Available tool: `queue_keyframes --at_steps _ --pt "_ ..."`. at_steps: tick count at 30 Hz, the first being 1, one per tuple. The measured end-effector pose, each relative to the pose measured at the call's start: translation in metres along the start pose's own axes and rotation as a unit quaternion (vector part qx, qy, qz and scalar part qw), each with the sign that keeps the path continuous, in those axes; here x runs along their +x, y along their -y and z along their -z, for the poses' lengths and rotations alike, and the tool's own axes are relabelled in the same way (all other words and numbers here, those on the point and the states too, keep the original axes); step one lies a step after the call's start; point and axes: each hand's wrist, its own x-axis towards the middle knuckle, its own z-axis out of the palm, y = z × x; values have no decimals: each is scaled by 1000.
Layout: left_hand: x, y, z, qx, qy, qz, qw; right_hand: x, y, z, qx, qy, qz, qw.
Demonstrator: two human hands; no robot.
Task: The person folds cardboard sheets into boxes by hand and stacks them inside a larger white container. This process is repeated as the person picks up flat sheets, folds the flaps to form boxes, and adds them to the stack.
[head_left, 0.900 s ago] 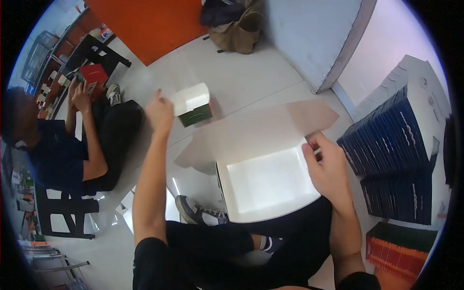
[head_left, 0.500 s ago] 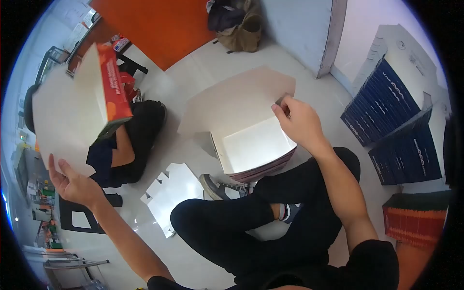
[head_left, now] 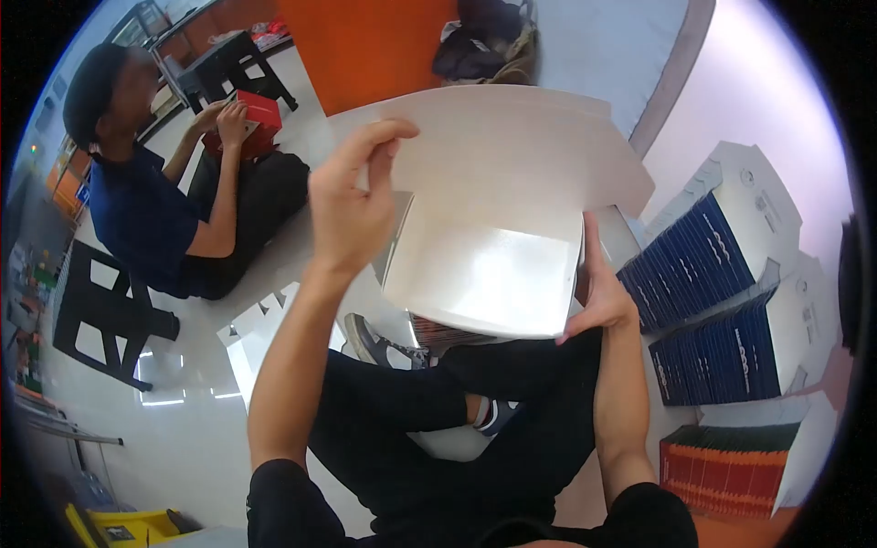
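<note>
A paperboard box [head_left: 484, 274] with a white inside and a raised lid flap sits in front of me above my legs. My right hand [head_left: 605, 297] grips its right side wall, thumb at the near corner. Bent and apart, the fingers of my left hand [head_left: 354, 201] are in front of the left part of the flap, holding nothing I can see. Beneath the box shows the edge of a stack of nested boxes [head_left: 448, 331]. Flat white cardboard [head_left: 242, 352] lies on the floor, partly behind my left forearm.
At left a co-worker [head_left: 146, 210] sits on the floor, hands on a red box [head_left: 258, 119]. Black stools [head_left: 100, 310] stand nearby. Rows of nested blue boxes [head_left: 699, 265] and red ones [head_left: 726, 470] are at right. A bag [head_left: 489, 41] lies by the wall.
The red-sided box that my left hand held at left is gone from view. That hand has come over to the white-inside box. My right hand has moved from the flap to the side wall.
</note>
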Motion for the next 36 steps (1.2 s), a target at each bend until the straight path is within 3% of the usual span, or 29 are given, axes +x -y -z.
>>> queue_keyframes --at_steps 3,5,9,11,12,14,15,17,18,20,22,24,28,32,35,36 --pt "-10 7 -14 37 -4 72 997 6 -1 0 -211 25 91 973" --pt "-15 17 -19 61 -30 9 998 7 -1 -7 -196 -2 55 979" --pt "-22 26 -6 120 9 59 991 14 9 -18 -109 -68 -13 992" --pt "-25 26 2 201 -67 -89 973 14 7 -17 -127 -76 0 989" --pt "-37 16 4 176 -75 -6 982 14 4 -14 -157 -76 24 984" --pt "-65 10 10 224 -72 -14 972 13 3 -8 -186 -79 27 979" --pt "-76 0 12 222 -59 -12 973 13 6 -7 -149 -69 16 986" --pt "-97 -18 11 96 61 89 990 13 1 2 -142 -36 38 988" --pt "-108 -18 14 92 70 92 989 12 1 1 -138 -43 32 989" --pt "-132 -12 15 76 183 106 974 14 3 -4 -113 -50 1 992" --pt "-138 -13 13 71 185 100 975 15 -1 -7 -124 -55 22 990" --pt "-139 -13 10 69 186 89 976 16 0 -11 -143 -75 -31 986" --pt "-136 -12 5 81 192 44 977 14 0 -8 -235 -50 12 971" --pt "-122 -19 10 111 196 6 974 14 0 -15 -234 -82 10 969" --pt "-120 -24 12 117 204 66 970 17 3 -22 -294 -98 34 950" --pt "-118 -25 12 116 207 63 969 18 4 -24 -398 -91 79 909"
